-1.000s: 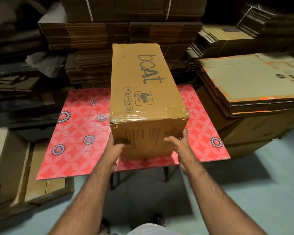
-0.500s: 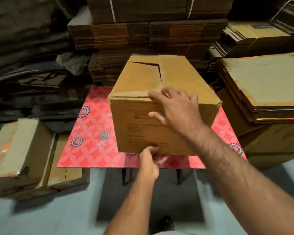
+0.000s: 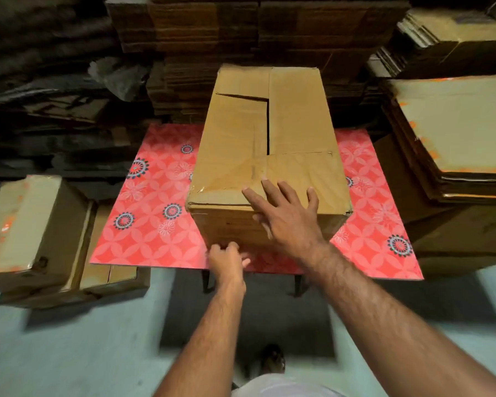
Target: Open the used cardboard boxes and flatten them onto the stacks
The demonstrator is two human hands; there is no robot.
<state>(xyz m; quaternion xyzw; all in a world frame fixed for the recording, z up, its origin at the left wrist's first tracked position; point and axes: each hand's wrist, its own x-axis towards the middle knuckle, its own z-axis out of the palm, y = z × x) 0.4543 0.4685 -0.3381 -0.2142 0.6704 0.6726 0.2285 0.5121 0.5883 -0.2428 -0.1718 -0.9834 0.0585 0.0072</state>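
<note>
The long brown cardboard box (image 3: 269, 156) with interlocked flaps stands on the red flower-patterned desk (image 3: 155, 224), the right hand (image 3: 287, 216) resting flat with released, spread fingers on the box's near top edge, the left hand (image 3: 226, 260) clenched at its lower near edge, its grip blurred.

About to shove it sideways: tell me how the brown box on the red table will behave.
The cardboard box probably slides easily, since the red table looks smooth. Its interlocked top flaps gape, so the top likely flexes under the right hand. Weight is unclear; the left hand at its lower near edge hints it is light.
</note>
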